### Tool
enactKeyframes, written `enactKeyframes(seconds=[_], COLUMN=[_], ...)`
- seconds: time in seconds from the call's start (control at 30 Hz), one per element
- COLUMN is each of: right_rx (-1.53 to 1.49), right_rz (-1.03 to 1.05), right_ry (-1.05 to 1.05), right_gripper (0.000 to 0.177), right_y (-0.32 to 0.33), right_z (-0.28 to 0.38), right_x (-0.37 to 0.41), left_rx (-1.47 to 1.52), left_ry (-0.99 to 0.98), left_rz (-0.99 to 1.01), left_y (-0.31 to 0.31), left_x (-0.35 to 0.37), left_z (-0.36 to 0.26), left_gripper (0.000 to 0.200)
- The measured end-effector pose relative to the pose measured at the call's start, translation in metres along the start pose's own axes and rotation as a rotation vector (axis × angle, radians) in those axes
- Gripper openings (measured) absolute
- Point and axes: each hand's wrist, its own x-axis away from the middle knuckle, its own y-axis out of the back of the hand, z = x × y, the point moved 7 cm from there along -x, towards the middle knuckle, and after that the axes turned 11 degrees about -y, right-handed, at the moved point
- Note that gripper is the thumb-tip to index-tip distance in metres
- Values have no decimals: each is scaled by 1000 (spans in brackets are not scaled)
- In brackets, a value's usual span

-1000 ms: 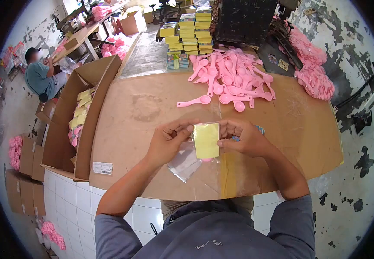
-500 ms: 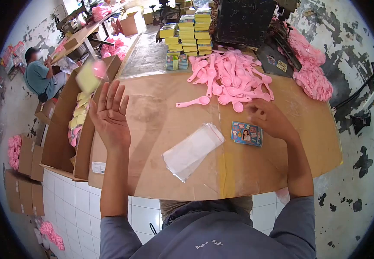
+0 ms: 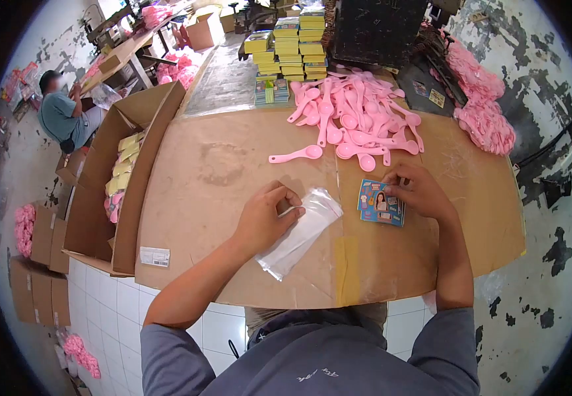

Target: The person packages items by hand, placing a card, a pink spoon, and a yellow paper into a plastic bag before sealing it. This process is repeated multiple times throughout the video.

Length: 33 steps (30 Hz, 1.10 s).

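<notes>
My left hand [image 3: 269,214] is over the left side of a small pile of clear plastic bags [image 3: 302,237], its fingers curled and the thumb apart from the fingertips; nothing shows between them. On the right, my right hand [image 3: 421,191] pinches the upper edge of a blue printed card [image 3: 381,203] with a portrait on it. The card is tilted up a little, and other cards lie beneath or behind it. Beyond both hands spreads a heap of pink measuring spoons [image 3: 358,122], with one pink spoon [image 3: 297,154] lying apart at its left.
A long cardboard box [image 3: 124,191] with yellow-carded packs stands along the table's left edge. Stacks of cards [image 3: 289,53] rise at the back beside a black box [image 3: 378,33]. Pink bundles [image 3: 487,122] lie at the right. Another person [image 3: 61,115] sits far left.
My left hand has come from beside the cardboard box to the plastic bags. A yellow-carded pack in the air above the box is no longer there. My right hand has taken hold of a card.
</notes>
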Motion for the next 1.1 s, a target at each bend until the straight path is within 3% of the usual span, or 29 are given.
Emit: enactKeyframes(seconds=[0.1, 0.2, 0.3, 0.37, 0.47, 0.7, 0.77, 0.83, 0.9, 1.0, 1.1], right_rx=[20, -288, -217, -89, -48, -53, 199, 197, -53, -291, -138], right_rz=[-53, 93, 181, 64, 10, 45, -152, -189, -61, -171, -182], right_ry=[102, 107, 194, 220, 214, 16, 292, 305, 48, 125, 162], right_gripper=[14, 13, 12, 14, 18, 22, 18, 17, 19, 18, 19], right_y=[-1, -25, -61, -68, -68, -65, -55, -49, -44, -33, -29], right_z=[15, 33, 58, 64, 63, 47, 63, 69, 62, 72, 93], right_x=[3, 8, 10, 10, 7, 2, 7, 10, 11, 9, 16], left_rx=[114, 253, 574, 868, 878, 825, 847, 874, 892, 885, 857], left_ry=[81, 110, 108, 144, 120, 112, 101, 123, 132, 121, 128], left_rz=[9, -1, -54, -116, -185, -72, -60, -40, -40, -42, -38], left_y=[1, -2, -6, -1, 16, 15, 12, 11, 10, 8, 5], left_x=[0, 1, 2, 2, -1, 2, 3, 2, 5, 6, 8], left_z=[6, 10, 19, 9, 0, -16, -17, -17, -18, -22, -18], left_gripper=[15, 14, 22, 31, 40, 50, 51, 52, 53, 54, 55])
